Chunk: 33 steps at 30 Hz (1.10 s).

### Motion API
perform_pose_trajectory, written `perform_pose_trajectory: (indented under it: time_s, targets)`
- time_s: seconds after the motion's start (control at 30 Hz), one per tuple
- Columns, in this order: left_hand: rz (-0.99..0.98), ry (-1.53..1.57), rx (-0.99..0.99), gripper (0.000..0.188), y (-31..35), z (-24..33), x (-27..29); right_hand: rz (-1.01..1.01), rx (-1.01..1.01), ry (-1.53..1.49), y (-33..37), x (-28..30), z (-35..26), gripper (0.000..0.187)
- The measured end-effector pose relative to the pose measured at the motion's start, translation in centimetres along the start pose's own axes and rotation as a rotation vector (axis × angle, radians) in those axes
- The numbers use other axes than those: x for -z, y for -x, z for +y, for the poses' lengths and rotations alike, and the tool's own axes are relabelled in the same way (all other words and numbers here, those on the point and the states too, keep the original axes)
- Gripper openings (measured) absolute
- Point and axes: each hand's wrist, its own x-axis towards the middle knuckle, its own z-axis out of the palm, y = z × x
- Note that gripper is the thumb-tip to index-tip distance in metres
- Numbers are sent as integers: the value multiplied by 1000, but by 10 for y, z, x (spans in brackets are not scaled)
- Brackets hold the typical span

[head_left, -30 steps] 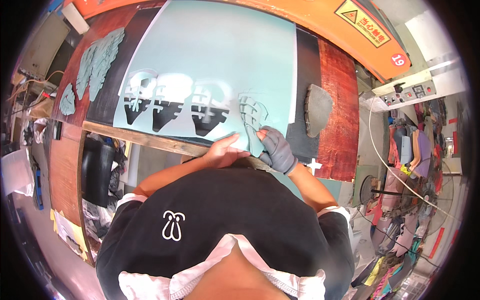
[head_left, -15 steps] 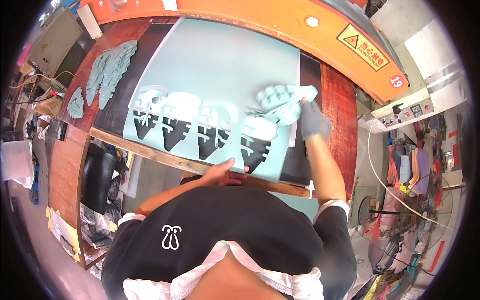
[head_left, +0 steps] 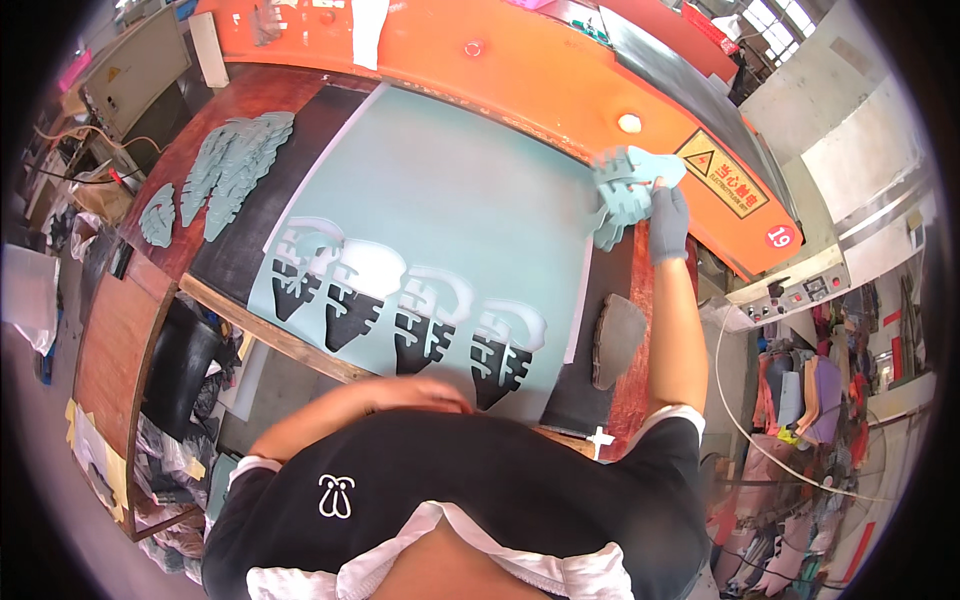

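Observation:
My right hand [head_left: 668,222], in a grey glove, is closed on teal cut pieces [head_left: 625,190] with notched, finger-like edges. It holds them raised over the far right corner of the table, in front of the orange machine. Bare and somewhat blurred, my left hand [head_left: 425,393] lies low by the table's front edge, fingers stretched out and holding nothing. Between them spreads a teal sheet [head_left: 450,190]. Along its near side is a row of several cut-out openings [head_left: 425,325] of the same notched outline, showing black and white beneath.
A pile of teal cut pieces [head_left: 235,170] lies on the table's left, with a smaller piece [head_left: 158,215] beside it. A grey slab [head_left: 619,340] rests on the right. The orange machine beam [head_left: 560,100] spans the back. A control panel [head_left: 800,295] stands at right.
My right hand has lifted the teal pieces off the sheet, moving away and to the right, which uncovers the grey slab. My left hand has left the wooden edge and drawn nearer my body.

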Motion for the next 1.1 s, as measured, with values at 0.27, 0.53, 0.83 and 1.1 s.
perform_pose_trajectory:
  time_s: [0.27,0.53,0.83,1.1]
  targets:
    - [1290,-1319,-468,77,-13,106,58,-496,-55,11,140,-90,-48,30]
    - [1199,-814,-382,50,3,87,44,-598,18,-102,220,-135,-64,42]
    - [1001,-428,-339,63,93,32,63,-912,-213,-54,194,-198,-65,29]
    - [1480,-135,-154,44,253,-89,88,-1196,-337,8,142,-416,-97,20]
